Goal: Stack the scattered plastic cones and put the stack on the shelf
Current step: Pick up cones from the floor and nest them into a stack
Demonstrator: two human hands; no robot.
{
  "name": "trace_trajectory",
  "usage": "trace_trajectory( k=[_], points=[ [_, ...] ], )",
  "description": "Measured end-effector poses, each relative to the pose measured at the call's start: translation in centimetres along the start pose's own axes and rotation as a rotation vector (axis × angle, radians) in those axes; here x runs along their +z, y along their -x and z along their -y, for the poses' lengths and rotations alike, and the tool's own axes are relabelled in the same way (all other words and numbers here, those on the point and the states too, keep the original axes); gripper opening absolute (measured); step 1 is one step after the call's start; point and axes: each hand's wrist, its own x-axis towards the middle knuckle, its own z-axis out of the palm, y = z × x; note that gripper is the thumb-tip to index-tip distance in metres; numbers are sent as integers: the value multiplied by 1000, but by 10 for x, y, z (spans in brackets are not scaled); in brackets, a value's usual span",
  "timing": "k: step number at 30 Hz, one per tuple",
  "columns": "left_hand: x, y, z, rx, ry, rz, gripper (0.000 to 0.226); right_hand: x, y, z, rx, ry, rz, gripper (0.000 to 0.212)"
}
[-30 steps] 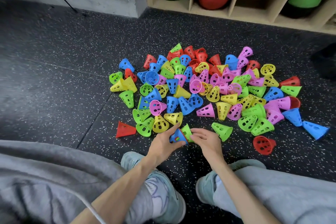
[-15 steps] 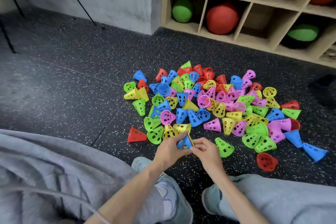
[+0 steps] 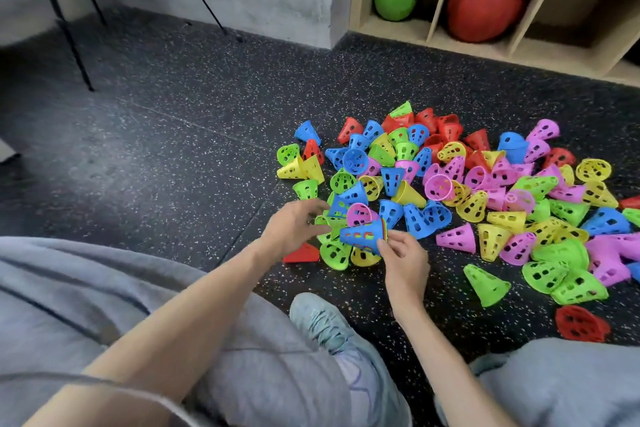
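Holding a short stack [image 3: 363,236] of nested cones by its wide rim, the right hand [image 3: 403,262] pinches it above the near edge of the pile of cones [image 3: 485,191] on the floor [image 3: 173,156]. The left hand [image 3: 294,227] hovers beside the stack's narrow end, fingers loosely curled and blurred; whether it grips anything cannot be told. The shelf [image 3: 440,28] stands well apart, beyond the pile. The stack lies tilted sideways, so a loose pinch could probably let the nested cones slide apart and drop back among the scattered ones.
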Motion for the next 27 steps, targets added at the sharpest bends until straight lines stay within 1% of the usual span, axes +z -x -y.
trace_trajectory(
  k=[2, 4, 9, 12, 20, 24, 27],
  points=[
    [4, 3, 23, -69, -3, -87, 40, 13, -2, -6, 36, -28, -44, 13],
    [11, 5, 39, -131, -10, -114, 42, 23, -2, -12, 64, -37, -51, 13],
    [34, 4, 69, -230, -4, -13, 53, 35, -7, -23, 73, -51, 9, 16],
    [42, -2, 71, -266, 2, -13, 48, 33, -11, -27, 70, -45, 9, 16],
    [41, -9, 57, -233, 120, -90, 36, 22, -20, -25, 62, -67, -46, 13],
    [38, -3, 43, -150, 133, -123, 17, 16, -17, -18, 40, -73, -50, 14],
    [35, 1, 30, -91, 127, -151, 13, 11, -17, -10, 22, -69, -54, 14]
  ],
)
